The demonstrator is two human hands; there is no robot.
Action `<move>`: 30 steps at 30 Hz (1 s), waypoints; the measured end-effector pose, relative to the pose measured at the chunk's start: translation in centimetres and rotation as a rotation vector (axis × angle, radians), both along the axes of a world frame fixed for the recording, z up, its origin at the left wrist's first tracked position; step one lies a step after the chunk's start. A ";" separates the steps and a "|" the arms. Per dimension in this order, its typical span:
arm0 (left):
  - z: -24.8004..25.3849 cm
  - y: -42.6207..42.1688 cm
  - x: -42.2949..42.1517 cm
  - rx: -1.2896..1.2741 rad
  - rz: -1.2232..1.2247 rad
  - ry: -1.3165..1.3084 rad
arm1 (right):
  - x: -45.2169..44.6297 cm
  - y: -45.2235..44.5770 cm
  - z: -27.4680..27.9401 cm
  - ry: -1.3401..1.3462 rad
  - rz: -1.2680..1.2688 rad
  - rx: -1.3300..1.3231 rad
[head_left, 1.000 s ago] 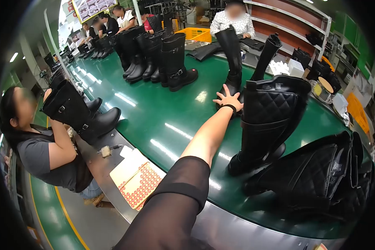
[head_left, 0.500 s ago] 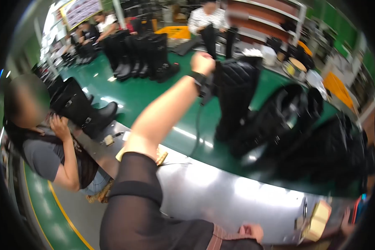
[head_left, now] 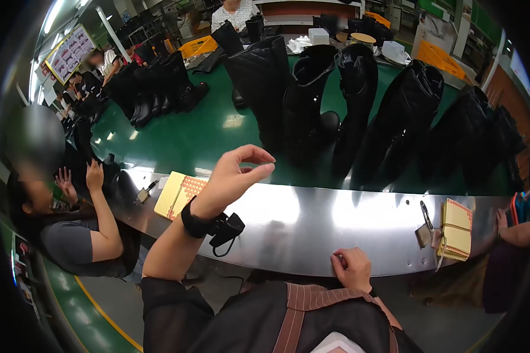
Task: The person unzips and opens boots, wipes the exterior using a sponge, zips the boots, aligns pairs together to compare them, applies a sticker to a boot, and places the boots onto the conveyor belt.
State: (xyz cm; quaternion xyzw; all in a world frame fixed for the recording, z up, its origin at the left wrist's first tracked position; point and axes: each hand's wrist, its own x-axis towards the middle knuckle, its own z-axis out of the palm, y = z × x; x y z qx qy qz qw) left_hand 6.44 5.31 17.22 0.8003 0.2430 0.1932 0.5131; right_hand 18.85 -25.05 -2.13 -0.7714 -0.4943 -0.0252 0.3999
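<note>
My left hand, a black band on its wrist, is held above the near edge of the green worktop with nothing in it. Its fingers curve toward the thumb, leaving a gap. A small black object with a looped cord is at that wrist. Beyond the hand stands a tall black quilted boot, not touched by it. Beside that boot is another black boot with a wide-open top. My right hand rests curled at the metal edge of the table; nothing shows in its fingers.
More black boots line the right side, others the far left. Yellow pads and a yellow block lie on the metal strip. A co-worker sits at left; another person's arm shows at right.
My left hand has come down and nearer, away from the top of a tall boot. My right hand now shows at the table edge. The head view has shifted.
</note>
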 end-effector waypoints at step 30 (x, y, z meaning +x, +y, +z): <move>-7.9 15.3 12.4 0.550 1.066 -0.485 | -0.7 0.5 0.0 0.005 -0.074 -0.029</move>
